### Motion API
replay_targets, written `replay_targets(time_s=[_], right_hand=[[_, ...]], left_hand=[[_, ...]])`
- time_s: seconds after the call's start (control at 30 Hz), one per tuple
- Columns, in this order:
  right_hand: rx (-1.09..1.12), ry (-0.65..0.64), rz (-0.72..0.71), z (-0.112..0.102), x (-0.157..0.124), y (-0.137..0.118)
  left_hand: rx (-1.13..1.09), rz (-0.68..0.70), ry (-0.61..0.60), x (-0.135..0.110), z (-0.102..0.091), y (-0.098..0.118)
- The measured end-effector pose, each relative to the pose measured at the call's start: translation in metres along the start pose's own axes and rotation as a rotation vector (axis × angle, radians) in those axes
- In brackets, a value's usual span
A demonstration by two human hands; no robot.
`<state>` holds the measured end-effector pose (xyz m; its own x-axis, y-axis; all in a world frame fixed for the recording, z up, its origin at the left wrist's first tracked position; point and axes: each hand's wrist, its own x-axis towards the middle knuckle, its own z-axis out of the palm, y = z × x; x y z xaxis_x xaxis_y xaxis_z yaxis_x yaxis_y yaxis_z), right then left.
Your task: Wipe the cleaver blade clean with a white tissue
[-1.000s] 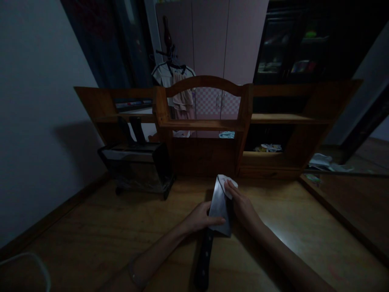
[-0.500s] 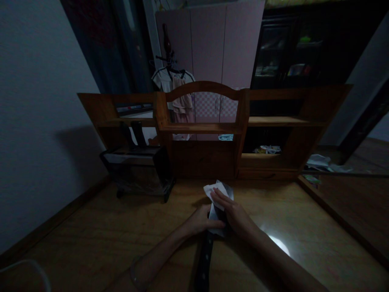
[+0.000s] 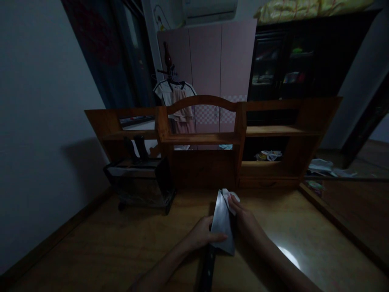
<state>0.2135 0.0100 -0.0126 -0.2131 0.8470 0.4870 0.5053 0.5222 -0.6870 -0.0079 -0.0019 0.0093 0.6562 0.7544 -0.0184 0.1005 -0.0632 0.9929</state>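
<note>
A kitchen knife with a broad steel blade (image 3: 222, 227) and a black riveted handle (image 3: 208, 267) is held tilted above the wooden tabletop (image 3: 146, 243). My left hand (image 3: 204, 234) is closed on the lower blade near the handle, thumb across its face. At the blade's upper right edge, my right hand (image 3: 244, 213) pinches a white tissue (image 3: 230, 198) against the metal. The fingers behind the blade are hidden.
To the left stands a dark knife block (image 3: 138, 182) with black handles (image 3: 140, 147) sticking up from it. A wooden shelf unit (image 3: 200, 140) spans the back of the table. A wall (image 3: 39, 142) borders the left side.
My right hand and the tissue have moved right, from across the blade's face to its right edge, uncovering the face. My left hand keeps its hold. The view has tipped upward.
</note>
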Motion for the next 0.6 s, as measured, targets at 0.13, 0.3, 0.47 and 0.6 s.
replay_targets(time_s=[0.13,0.3,0.47,0.6], right_hand=[[-0.001,-0.049,-0.006,0.009,0.001,-0.017],[0.075,-0.261,0.004,0.011,0.000,-0.059],[0.128,-0.353,0.032,-0.003,0.003,-0.072],[0.158,-0.129,0.092,-0.014,0.008,-0.038]], left_hand=[[-0.037,0.011,0.017,0.001,0.001,0.000],[0.057,0.050,0.086,0.002,0.005,0.001],[0.021,0.028,0.104,0.001,0.006,0.004],[-0.066,0.026,0.025,0.001,0.005,0.006]])
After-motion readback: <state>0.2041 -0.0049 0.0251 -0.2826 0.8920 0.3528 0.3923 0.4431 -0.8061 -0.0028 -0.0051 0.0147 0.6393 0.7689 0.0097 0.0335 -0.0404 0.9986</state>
